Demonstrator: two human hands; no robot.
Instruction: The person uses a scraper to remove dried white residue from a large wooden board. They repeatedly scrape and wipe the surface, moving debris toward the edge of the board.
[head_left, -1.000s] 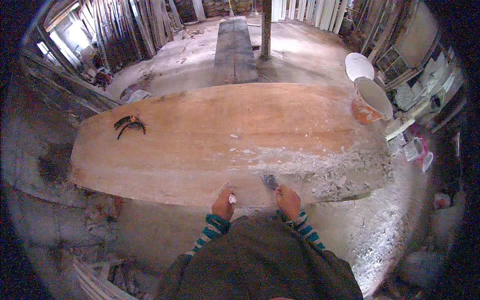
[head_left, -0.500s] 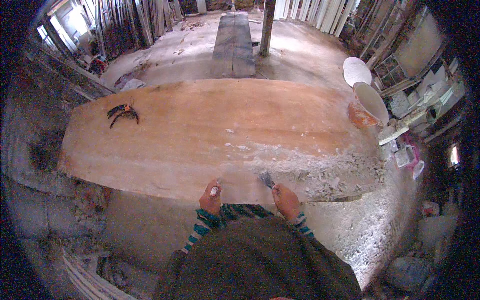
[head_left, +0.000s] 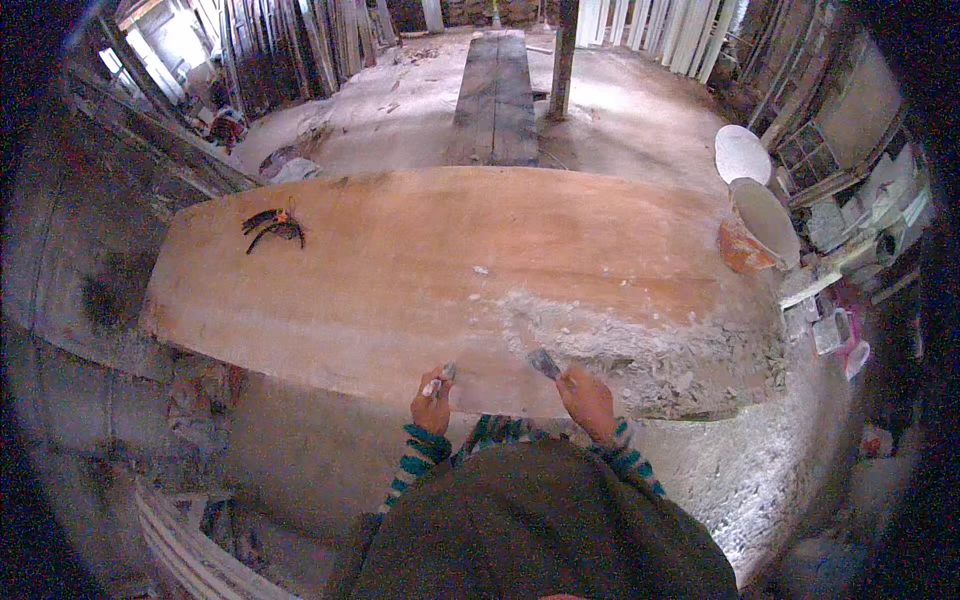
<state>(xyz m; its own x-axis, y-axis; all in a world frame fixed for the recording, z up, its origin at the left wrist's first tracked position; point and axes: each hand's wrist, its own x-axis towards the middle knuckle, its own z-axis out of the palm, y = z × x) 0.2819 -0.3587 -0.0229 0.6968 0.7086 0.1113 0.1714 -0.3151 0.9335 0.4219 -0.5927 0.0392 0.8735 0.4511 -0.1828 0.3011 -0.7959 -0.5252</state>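
Closed around a small putty knife (head_left: 543, 362), my right hand (head_left: 589, 402) is near the front edge of a wide wooden board (head_left: 380, 290). The knife's flat grey blade points up and left, next to loose whitish scrapings (head_left: 640, 345); whether it touches the board I cannot tell. My left hand (head_left: 430, 408) grips a small pale tool (head_left: 447, 373) over the same edge, to the left of the knife. A short grey end pokes out above the fingers, but its kind is unclear. Crumbly scrapings lie thickest over the board's right front part.
Dark curved strips with an orange bit (head_left: 273, 229) lie at the board's left. An orange bucket (head_left: 745, 246), whitish inside, leans by the right end, with a white round piece (head_left: 742, 155) behind it. Beyond stand a long dark plank (head_left: 497, 95) and a post (head_left: 563, 60).
The whole view has shifted, so the scene sits farther right and slightly lower. Relative to the board, both hands have moved a little left. The grey end of the left-hand tool now shows more clearly.
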